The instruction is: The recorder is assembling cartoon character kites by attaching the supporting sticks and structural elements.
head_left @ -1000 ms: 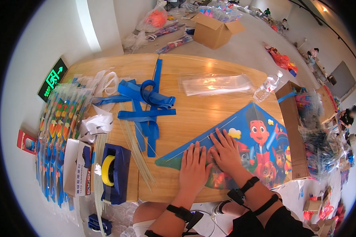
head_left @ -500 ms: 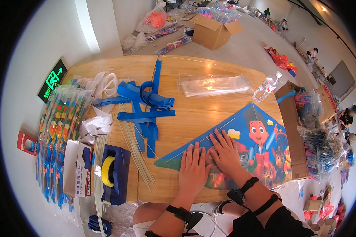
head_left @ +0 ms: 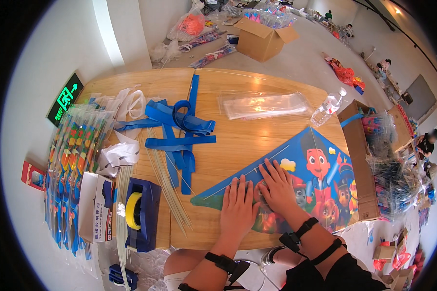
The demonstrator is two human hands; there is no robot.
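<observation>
A blue triangular kite (head_left: 318, 140) with cartoon figures printed on it lies flat on the wooden table, its long pointed end toward the left. A thin white rod (head_left: 228, 186) runs along its upper left edge. My left hand (head_left: 239, 206) rests flat on the kite near that pointed end, fingers stretched out. Beside it, my right hand (head_left: 277, 186) lies on the kite's middle with fingers spread, their tips by the rod. Neither hand grips anything. Parts of the print are hidden under both hands.
Blue ribbon strips (head_left: 179, 119) and thin rods (head_left: 167, 184) lie left of the kite. A blue tape dispenser (head_left: 150, 213) stands at the near left. Clear plastic sleeves (head_left: 264, 105) and a water bottle (head_left: 328, 107) are farther back. An open carton (head_left: 361, 169) borders the table's right side.
</observation>
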